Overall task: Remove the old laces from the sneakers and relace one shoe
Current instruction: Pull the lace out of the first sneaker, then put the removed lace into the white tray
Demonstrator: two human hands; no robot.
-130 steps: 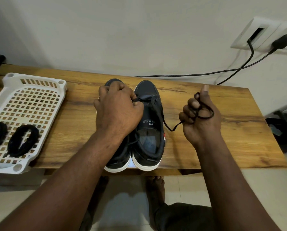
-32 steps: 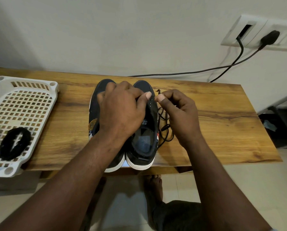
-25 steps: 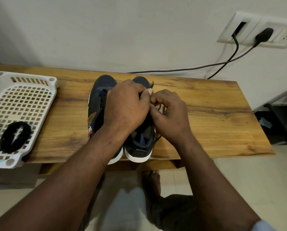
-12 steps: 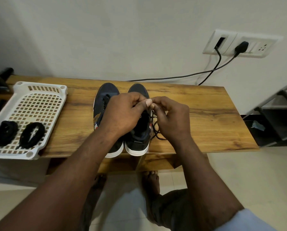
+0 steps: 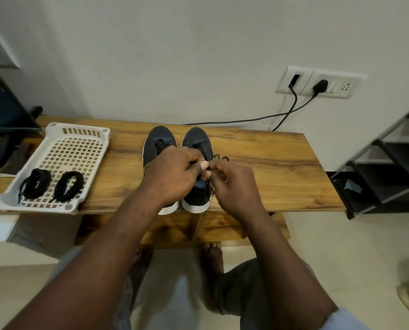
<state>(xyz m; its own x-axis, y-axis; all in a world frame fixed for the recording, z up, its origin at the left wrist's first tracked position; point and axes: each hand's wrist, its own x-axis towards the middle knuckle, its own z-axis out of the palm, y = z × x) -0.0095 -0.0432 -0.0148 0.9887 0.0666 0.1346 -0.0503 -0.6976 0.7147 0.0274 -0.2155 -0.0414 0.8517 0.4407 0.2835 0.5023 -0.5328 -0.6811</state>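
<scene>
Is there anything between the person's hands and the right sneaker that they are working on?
Nothing visible does. The left hand holds the right sneaker, and the right hand pinches the lace directly over its eyelets.

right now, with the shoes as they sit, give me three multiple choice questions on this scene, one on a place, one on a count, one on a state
1. Where does the white tray sit?
A. on the table, left of the sneakers
B. on the floor
C. on the black rack

2. How many black lace bundles lie in the tray?
A. one
B. two
C. four

3. How are the front eyelets of the right sneaker?
A. threaded with white lace
B. taped over
C. empty

Answers:
1 A: the tray rests on the wooden top, left of the left sneaker.
2 B: two bundles lie side by side near its front edge.
3 C: bare holes show ahead of the hands, where the left hand grips that shoe and the right hand pinches the lace.
</scene>
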